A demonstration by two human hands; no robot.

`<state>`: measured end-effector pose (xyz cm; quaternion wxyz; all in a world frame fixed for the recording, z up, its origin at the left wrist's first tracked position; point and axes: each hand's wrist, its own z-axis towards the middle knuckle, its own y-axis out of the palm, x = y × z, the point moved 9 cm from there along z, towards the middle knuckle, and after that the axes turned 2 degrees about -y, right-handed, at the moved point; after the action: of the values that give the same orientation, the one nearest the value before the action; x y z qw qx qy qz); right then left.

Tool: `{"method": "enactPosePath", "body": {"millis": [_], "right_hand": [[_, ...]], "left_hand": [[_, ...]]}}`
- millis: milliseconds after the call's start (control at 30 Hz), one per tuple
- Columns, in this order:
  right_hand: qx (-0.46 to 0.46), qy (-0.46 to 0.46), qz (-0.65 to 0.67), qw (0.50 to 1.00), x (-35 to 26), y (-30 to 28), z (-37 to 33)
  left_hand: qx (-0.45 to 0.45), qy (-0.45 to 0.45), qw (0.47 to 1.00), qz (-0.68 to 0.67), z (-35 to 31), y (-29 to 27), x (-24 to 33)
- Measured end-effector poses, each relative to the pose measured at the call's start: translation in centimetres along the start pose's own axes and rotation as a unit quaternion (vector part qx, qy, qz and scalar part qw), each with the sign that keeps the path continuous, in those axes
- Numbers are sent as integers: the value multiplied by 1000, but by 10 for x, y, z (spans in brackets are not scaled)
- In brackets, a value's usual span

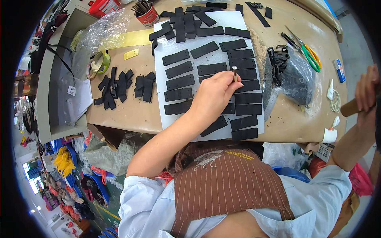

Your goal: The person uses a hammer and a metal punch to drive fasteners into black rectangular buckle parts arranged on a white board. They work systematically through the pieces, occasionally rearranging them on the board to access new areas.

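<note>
the left hand [214, 93] pinches a small metal punch [234, 73] upright on a black strip [244, 74] on the white mat [160, 79], the right hand [366, 95] grips a wooden handle [351, 107], and many strips look unpunched.

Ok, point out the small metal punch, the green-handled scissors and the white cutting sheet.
Small metal punch [234, 73], head view, its top end.
Green-handled scissors [312, 59], head view, green handle.
White cutting sheet [159, 81], head view, bare left margin.
</note>
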<state>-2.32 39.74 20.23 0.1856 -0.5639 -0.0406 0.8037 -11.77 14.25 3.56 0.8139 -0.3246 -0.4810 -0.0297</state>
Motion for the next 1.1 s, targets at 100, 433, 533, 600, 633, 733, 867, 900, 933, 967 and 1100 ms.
{"method": "enactPosePath", "body": {"millis": [100,433,533,600,633,733,867,900,933,967,1100], "right_hand": [[-46,-36,-244,968,28,42,-24],[-65,145,-129,979,50,44,-55],[-18,176,-80,981,63,34,-70],[-6,181,-70,981,65,29,-74],[3,184,-64,981,68,26,-76],[-11,177,-65,982,74,22,-79],[-11,176,-70,982,78,20,-77],[-9,176,-70,982,78,20,-76],[-9,174,-70,982,78,19,-73],[-5,166,-70,984,76,18,-70],[29,135,-69,988,66,9,-55]], "left_hand": [[8,23,998,56,-2,3,9],[-17,-97,984,-150,26,15,4],[-57,-106,988,-99,24,45,-1],[-41,-115,987,-102,21,52,-11],[-40,-122,987,-101,21,53,-13],[-42,-168,976,-130,20,55,-15],[-44,-192,970,-142,22,55,-15],[-45,-190,970,-142,22,56,-16],[-45,-189,971,-141,21,56,-17],[-45,-188,971,-140,21,56,-17],[-41,-190,972,-134,19,54,-19]]}}
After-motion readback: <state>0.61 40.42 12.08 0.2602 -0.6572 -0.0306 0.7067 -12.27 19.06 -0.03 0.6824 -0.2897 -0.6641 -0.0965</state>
